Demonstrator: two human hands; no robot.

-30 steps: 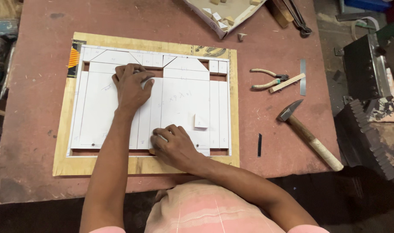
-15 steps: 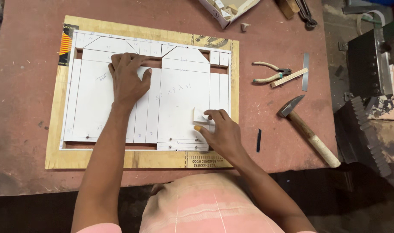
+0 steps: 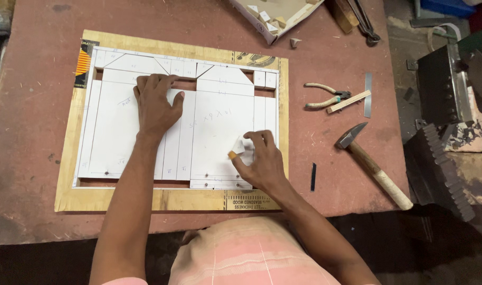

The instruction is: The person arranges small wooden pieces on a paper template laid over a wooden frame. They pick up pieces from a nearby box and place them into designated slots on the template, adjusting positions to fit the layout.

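White sheet (image 3: 220,124), marked with pencil lines and cut into panels, lies flat on a plywood board (image 3: 119,199) on the reddish-brown surface (image 3: 35,221); the left hand (image 3: 155,105) presses on it spread wide and flat near its upper middle, while the right hand (image 3: 259,161) rests on its lower right part, fingers pinched narrow on a small white scrap (image 3: 239,146). To the right on the surface lie pliers (image 3: 325,96), a steel square (image 3: 359,97), a hammer (image 3: 373,164) and a short dark strip (image 3: 313,176), with a cardboard box (image 3: 275,16) of offcuts at the top edge and dark metal machinery (image 3: 444,95) beyond the surface's right side.
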